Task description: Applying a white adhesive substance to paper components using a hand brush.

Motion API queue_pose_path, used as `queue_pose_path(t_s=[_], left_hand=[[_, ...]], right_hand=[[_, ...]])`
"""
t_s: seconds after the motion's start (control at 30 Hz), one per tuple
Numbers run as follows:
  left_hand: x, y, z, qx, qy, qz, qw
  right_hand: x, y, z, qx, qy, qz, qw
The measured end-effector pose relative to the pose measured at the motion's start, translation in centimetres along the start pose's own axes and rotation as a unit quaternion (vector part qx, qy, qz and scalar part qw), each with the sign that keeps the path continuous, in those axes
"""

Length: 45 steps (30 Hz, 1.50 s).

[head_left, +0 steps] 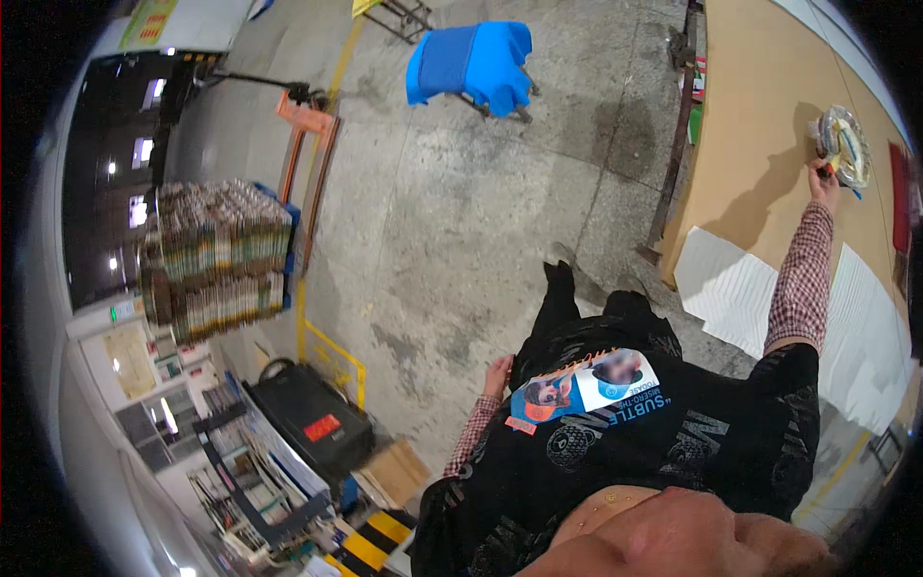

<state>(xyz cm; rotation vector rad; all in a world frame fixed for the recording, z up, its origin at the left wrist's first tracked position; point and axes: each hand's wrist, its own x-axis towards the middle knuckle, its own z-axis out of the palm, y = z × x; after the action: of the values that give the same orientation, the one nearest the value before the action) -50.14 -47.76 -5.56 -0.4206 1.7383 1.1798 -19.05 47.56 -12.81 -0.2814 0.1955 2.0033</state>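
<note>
My left hand [498, 373] hangs slack at my hip, fingers loosely curled on nothing, resting against my dark trousers since no work falls on that side; white paper sheets [728, 289] lie spread flat on the tan board [760, 106] below my outstretched right arm. My right hand [823, 180] is stretched far out across that board, fingers closed on a small orange-tipped tool [827, 170] (too small to tell what kind), set right against the roll of clear tape [843, 144] lying just beyond my knuckles, flat so it stays put.
</note>
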Motion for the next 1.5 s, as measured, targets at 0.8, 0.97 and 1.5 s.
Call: queue_pose_path(t_s=[0.8, 0.97, 1.5], left_hand=[[28.2, 56.2, 16.9, 0.222, -0.096, 0.153, 0.958], [29.1, 64.4, 25.8, 0.304, -0.229, 0.134, 0.915], [52.4, 94.6, 30.1, 0.423, -0.222, 0.167, 0.863]], right_hand=[[-12.1, 14.8, 6.0, -0.185, 0.07, -0.125, 0.972], [-10.6, 20.6, 9.0, -0.233, 0.195, -0.229, 0.925], [9.7, 40.1, 27.1, -0.177, 0.328, -0.477, 0.796]])
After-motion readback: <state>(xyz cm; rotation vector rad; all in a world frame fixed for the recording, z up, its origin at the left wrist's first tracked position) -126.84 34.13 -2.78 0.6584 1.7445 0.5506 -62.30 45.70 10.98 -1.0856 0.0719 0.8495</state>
